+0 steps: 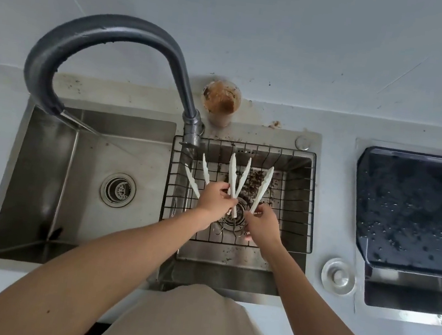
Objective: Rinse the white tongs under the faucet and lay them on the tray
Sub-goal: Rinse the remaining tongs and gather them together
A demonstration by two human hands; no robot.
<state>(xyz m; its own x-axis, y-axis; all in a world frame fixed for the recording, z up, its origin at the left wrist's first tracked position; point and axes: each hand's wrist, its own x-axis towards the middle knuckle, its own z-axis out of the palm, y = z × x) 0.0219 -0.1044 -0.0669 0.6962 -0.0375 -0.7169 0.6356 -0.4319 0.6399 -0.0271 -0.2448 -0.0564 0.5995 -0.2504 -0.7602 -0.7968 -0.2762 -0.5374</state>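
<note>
Both hands (239, 212) grip white tongs (234, 177), tips pointing away toward faucet (112, 46).

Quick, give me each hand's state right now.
Left hand: grips white tongs.
Right hand: pinches a single white tong piece over the wire basket.

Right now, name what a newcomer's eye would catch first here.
Two hands, left hand and right hand, hold white tongs fanned over the wire basket in the right basin. The dark curved faucet arches over the left basin; a wet dark tray sits far right.
</note>
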